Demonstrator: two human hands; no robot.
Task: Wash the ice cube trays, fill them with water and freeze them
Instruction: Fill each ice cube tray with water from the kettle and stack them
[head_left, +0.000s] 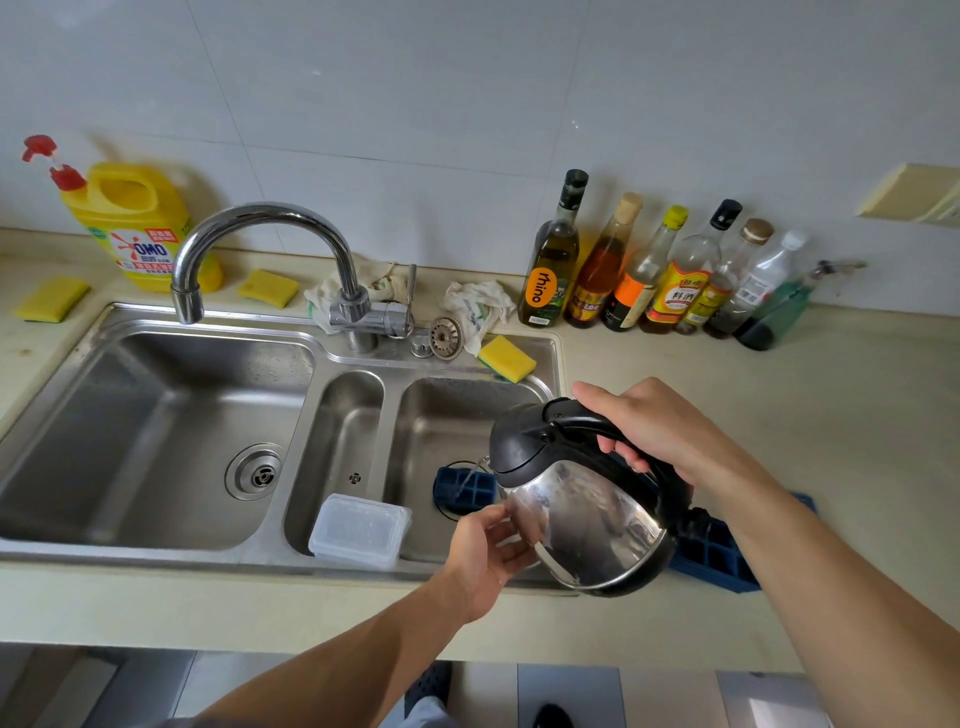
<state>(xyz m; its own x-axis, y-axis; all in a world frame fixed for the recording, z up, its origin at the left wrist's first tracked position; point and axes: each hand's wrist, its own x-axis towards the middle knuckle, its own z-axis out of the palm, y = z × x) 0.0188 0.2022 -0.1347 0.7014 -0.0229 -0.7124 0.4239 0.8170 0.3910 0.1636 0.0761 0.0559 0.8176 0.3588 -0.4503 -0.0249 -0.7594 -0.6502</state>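
Steel kettle (582, 519): electric, black lid and handle, tipped spout-down to the left over the right basin of the sink (171, 322).
Right hand (649, 431): fingers wrapped tight round the kettle's black handle, carrying it.
Left hand (485, 561): thumb and fingers loosely bent, not gripping, tips against the kettle's shiny lower side.
Water stream (465, 478): thin, runs from the spout down onto the blue ice cube tray.
Blue ice cube tray (462, 488): lies in the right basin over the drain, mostly hidden under the kettle.
Second blue tray (711, 561): on the counter (779, 395) just right of the sink, partly covered by the kettle and the right forearm.
Clear plastic box (358, 530): in the narrow middle basin, leaning on the front rim.
Faucet (270, 234): chrome gooseneck, spout over the left basin, no water seen.
Sink strainer (445, 338): loose on the back ledge beside the faucet base.
Sponges: yellow, one on the sink's back right corner (506, 358), one behind the faucet (267, 287), one far left (52, 299).
Cloths (480, 306): crumpled, white, behind the faucet.
Detergent jug (130, 223): yellow, red pump, far left by the wall.
Bottles (675, 270): row of oil and sauce bottles along the wall, right of the sink.
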